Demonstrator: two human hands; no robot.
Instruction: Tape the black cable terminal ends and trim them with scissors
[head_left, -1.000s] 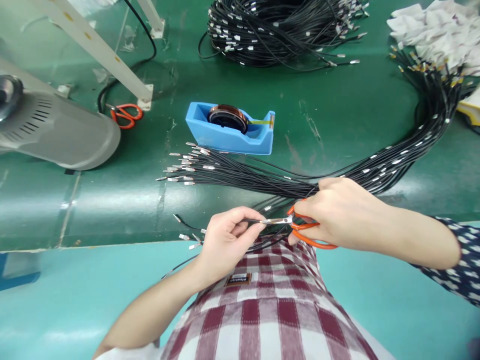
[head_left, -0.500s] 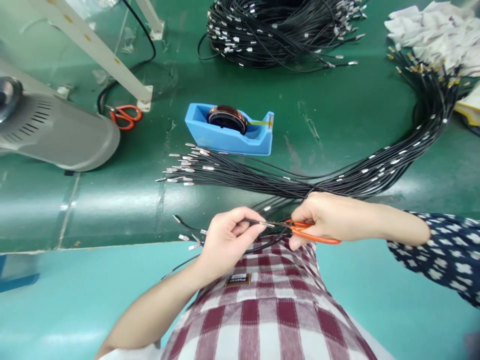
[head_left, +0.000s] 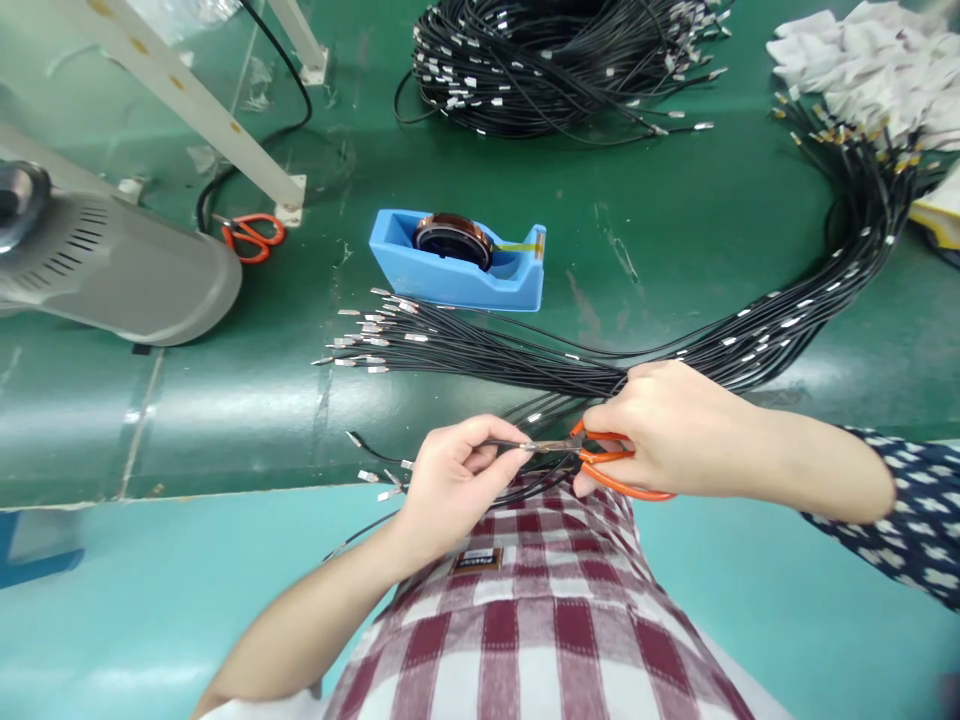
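Note:
Close to the bench's front edge, my left hand (head_left: 461, 480) pinches a thin black cable (head_left: 504, 442) between thumb and fingertips, its end pointing right. My right hand (head_left: 656, 430) grips orange-handled scissors (head_left: 630, 487), thumb and fingers around the loops. The blades lie at the cable end by my left fingertips; whether they touch it is too small to tell. Just beyond both hands runs a bundle of black cables (head_left: 510, 362) with white labels and metal tips at the left. A few loose cable ends (head_left: 367, 476) stick out left of my left hand.
Behind the bundle stands a blue tape dispenser (head_left: 457, 280). A large coil of black cables (head_left: 540, 75) lies at the back. To the left are a grey machine (head_left: 127, 265), a white metal post (head_left: 202, 110) and another orange scissors (head_left: 255, 237). White wrapping (head_left: 877, 70) sits at the far right.
The scissors' handles have spread wider and the blades have come up to the cable end at my left fingertips. My left hand stays almost where it was.

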